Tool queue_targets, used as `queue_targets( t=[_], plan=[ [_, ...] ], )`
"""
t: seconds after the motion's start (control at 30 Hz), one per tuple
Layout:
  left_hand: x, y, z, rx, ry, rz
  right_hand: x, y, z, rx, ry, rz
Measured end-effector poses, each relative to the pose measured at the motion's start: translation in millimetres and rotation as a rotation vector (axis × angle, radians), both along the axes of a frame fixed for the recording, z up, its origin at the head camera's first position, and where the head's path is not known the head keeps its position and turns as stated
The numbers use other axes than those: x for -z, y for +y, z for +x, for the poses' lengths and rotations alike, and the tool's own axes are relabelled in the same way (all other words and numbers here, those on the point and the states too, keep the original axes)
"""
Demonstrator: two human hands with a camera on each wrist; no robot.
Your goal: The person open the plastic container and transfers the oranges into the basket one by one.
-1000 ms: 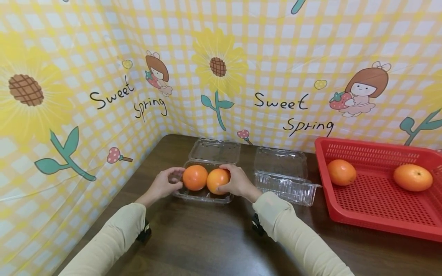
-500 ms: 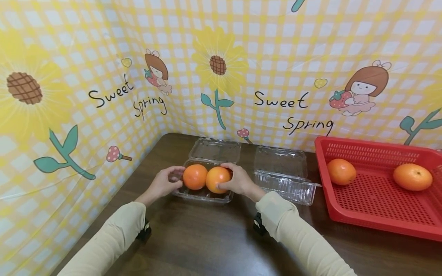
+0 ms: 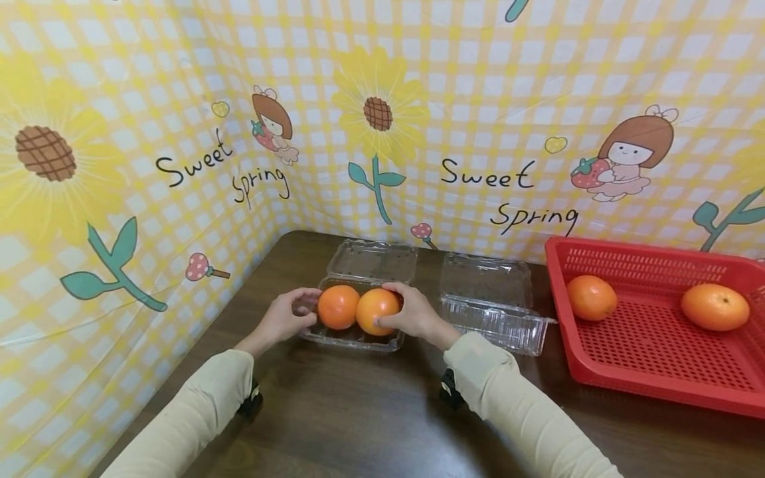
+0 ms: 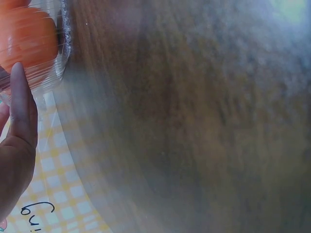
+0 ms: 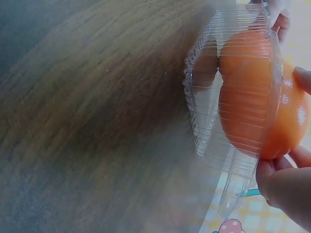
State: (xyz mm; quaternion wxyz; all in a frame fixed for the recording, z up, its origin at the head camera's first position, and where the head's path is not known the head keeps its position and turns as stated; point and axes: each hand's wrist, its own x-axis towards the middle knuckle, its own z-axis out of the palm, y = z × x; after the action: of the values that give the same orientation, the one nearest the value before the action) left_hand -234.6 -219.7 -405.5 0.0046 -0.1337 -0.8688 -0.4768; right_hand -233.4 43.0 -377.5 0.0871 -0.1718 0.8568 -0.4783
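Observation:
My right hand (image 3: 416, 317) grips an orange (image 3: 373, 312) between thumb and fingers, at the right end of a clear plastic clamshell box (image 3: 352, 344). A second orange (image 3: 338, 307) sits in the box, against the first. In the right wrist view, the gripped orange (image 5: 286, 121) stands partly above the box's ribbed wall (image 5: 252, 97). My left hand (image 3: 285, 315) is at the box's left end, thumb and fingers spread apart. In the left wrist view, a straight digit of the left hand (image 4: 22, 116) touches the outside of the box. The box's lid (image 3: 372, 261) lies back, away from me.
To the right stands another clear clamshell box (image 3: 493, 325) with its lid back. Beyond it is a red plastic basket (image 3: 651, 392) holding an orange (image 3: 592, 298) at the left and another orange (image 3: 715, 307) farther right. A checked cloth (image 3: 418, 99) hangs behind the wooden table (image 3: 340, 411).
The right hand and its orange have shifted very slightly to the right since a second ago. The left hand stays at the box's left end.

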Motion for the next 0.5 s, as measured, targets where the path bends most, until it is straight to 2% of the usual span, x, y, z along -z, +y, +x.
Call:
queue_targets(
  t=[0.5],
  plan=[
    [0.1, 0.2, -0.4, -0.009, 0.010, -0.013, -10.7, -1.1, 1.5, -0.015, -0.002, 0.051]
  ],
)
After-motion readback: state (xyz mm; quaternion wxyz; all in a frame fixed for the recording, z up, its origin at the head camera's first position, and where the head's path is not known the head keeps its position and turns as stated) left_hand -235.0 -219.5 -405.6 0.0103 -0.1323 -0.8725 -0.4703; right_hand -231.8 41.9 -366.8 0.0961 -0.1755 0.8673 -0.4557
